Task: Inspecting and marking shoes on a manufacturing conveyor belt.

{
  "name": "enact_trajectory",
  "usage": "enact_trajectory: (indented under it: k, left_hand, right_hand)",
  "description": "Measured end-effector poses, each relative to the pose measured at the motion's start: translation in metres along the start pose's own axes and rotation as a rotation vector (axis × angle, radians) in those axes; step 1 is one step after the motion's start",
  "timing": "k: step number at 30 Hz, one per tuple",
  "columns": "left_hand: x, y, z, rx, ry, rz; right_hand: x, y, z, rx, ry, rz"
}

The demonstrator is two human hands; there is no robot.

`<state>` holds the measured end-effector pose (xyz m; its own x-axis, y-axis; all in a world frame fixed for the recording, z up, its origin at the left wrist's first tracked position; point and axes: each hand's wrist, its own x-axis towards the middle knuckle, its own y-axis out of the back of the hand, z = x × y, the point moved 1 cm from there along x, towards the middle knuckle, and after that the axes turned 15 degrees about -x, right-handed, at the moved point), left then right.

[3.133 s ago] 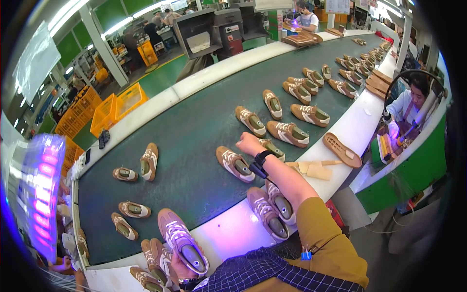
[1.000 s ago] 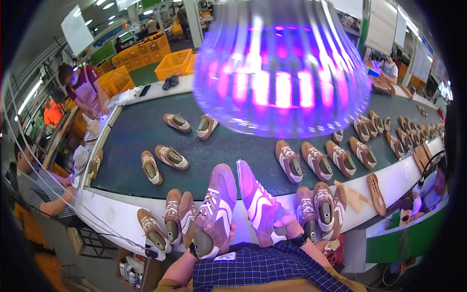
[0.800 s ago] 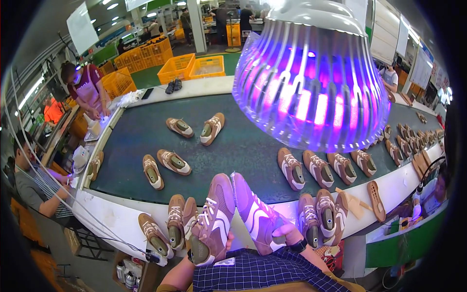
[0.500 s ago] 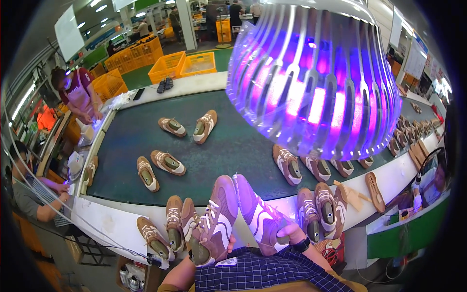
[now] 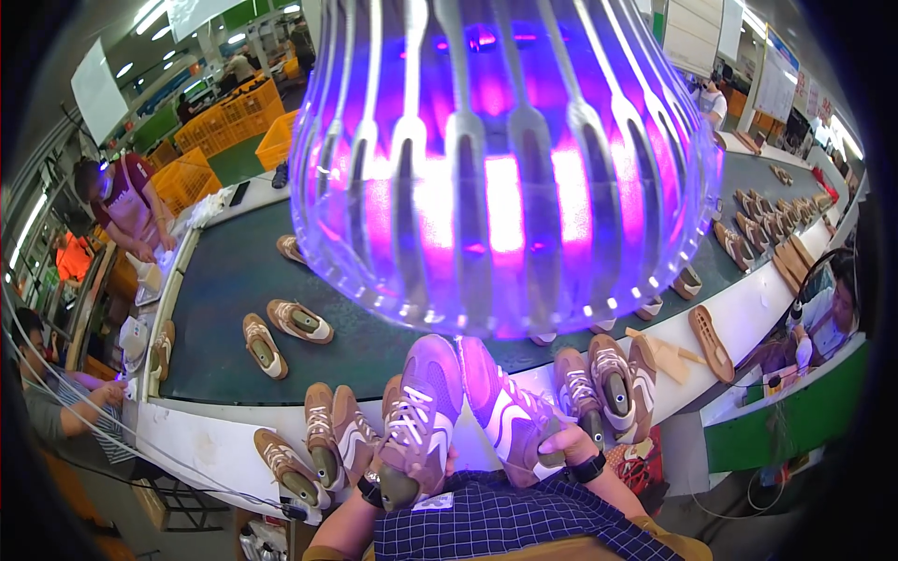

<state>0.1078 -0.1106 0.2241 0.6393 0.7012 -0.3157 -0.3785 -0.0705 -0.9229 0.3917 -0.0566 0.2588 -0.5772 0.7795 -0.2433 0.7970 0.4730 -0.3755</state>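
My left hand (image 5: pixel 452 459), mostly hidden behind the shoe, grips a brown sneaker (image 5: pixel 426 397) with white laces and stripes. My right hand (image 5: pixel 567 440) has its fingers wrapped round the heel of a second such sneaker (image 5: pixel 503 411). Both held shoes have green shoe lasts inside, point toes away from me, and nearly touch at the toes. Purple light falls on them from a large slotted, clear-rimmed lamp (image 5: pixel 505 201) just beyond. Several matching sneakers (image 5: pixel 321 439) stand left of my left hand, and another group (image 5: pixel 615 385) is beside my right.
A dark green conveyor belt (image 5: pixel 215 327) carries more sneakers behind the white ledge (image 5: pixel 201 439). Brown sole-shaped pieces (image 5: pixel 711 344) and tan card (image 5: pixel 666 357) lie to the right. Other people (image 5: pixel 136 210) work at the left and right. Yellow crates (image 5: pixel 187 187) stand at the back left.
The lamp now appears larger and further left, hiding more of the belt and its shoes. Both sneakers stay in my hands, the left one slightly turned, and my left wristband has come into view.
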Motion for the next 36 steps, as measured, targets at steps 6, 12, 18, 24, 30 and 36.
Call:
enact_trajectory:
  k: [6, 12, 18, 24, 30, 36]
  left_hand:
    - [0.011, 0.004, -0.001, 0.226, -0.562, 0.090]
    - [0.012, -0.031, 0.002, 0.641, -0.798, 0.095]
    - [0.011, -0.031, -0.002, 0.739, -0.776, 0.157]
    - [0.018, -0.031, -0.001, 0.574, -0.779, 0.137]
    - [0.029, 0.007, 0.003, -0.041, -0.549, 0.049]
    - [0.030, 0.055, -0.007, -0.352, -0.399, 0.058]
  right_hand:
    - [-0.001, 0.019, 0.005, -0.228, -0.053, 0.140]
    - [0.011, 0.058, 0.052, -0.521, -0.003, 0.228]
    - [0.017, 0.062, 0.071, -1.119, -0.105, 0.381]
    - [0.020, 0.067, 0.071, -1.157, -0.080, 0.387]
    - [0.051, 0.048, 0.012, -0.838, 0.274, 0.365]
    - [0.069, -0.017, -0.074, -0.135, 0.461, 0.120]
